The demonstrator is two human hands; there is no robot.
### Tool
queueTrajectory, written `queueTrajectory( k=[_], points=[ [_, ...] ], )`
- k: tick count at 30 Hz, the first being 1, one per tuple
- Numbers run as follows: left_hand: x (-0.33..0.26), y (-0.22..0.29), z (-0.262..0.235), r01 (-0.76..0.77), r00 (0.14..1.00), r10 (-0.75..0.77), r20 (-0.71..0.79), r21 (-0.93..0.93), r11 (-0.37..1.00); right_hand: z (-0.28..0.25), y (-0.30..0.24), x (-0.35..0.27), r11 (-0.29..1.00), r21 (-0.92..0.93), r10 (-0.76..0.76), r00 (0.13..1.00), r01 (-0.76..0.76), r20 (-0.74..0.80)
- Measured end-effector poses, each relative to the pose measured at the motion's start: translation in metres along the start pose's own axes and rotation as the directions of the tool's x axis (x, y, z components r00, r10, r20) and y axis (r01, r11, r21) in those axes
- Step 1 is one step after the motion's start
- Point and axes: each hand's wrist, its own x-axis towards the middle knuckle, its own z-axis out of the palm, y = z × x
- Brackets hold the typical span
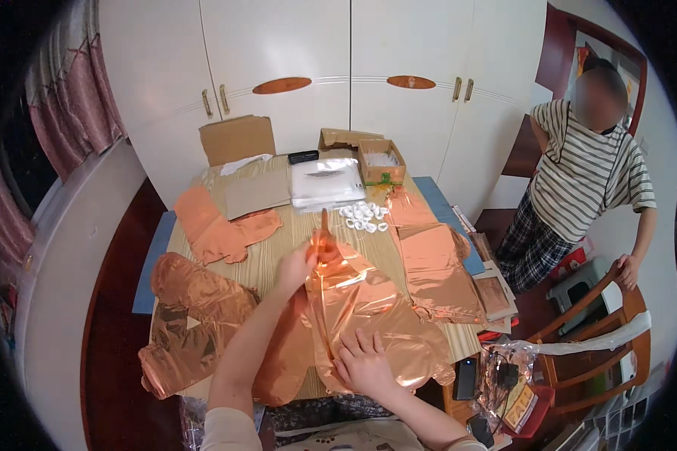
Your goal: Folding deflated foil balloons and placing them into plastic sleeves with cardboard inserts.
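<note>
Head view showed a shiny rose-gold foil balloon [368, 308] lying flat and uninflated on the wooden table [278, 244], a little below the middle of the frame. The left hand [297, 267] had its fingers pinched shut on the balloon's narrow upper part, lifting that end just off the tabletop near the centre of the picture. The right hand [362, 364] lay flat and open on the balloon's lower part, fingers spread, pressing it down toward the near edge of the table.

More foil balloons of the same colour lay about: a crumpled heap [192, 323] in the lower left, a matte orange-pink pair [218, 225] left of centre, and a flat stack [436, 274] to the right of the hands. Just above the held balloon sat a cluster of small white rings [363, 215], and beyond them a pile of clear plastic bags [326, 183] and an open cardboard box [381, 160]. A flat cardboard sheet [256, 192] rested in the upper left part of the table

At the right of the frame another person in a striped shirt [587, 169] stood by a wooden chair [602, 338], one hand on its back. White cupboard doors [316, 60] filled the top of the picture
</note>
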Motion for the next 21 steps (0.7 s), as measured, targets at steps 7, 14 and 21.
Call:
queueTrajectory(
  k=[7,14,21],
  points=[
    [-0.043,-0.003,0.014,-0.322,0.886,0.38,-0.264,0.239,0.916,-0.02,0.002,-0.005,1.0,0.022,0.001,0.997,-0.003,0.073],
    [-0.109,0.006,0.024,-0.349,0.937,0.321,0.136,0.378,0.858,-0.043,0.069,-0.011,0.967,0.01,0.251,0.962,-0.253,0.104],
    [-0.089,-0.012,0.013,-0.359,0.933,0.334,0.135,0.422,0.833,-0.002,0.1,0.012,0.989,-0.018,0.148,0.989,-0.148,0.012]
  ],
)
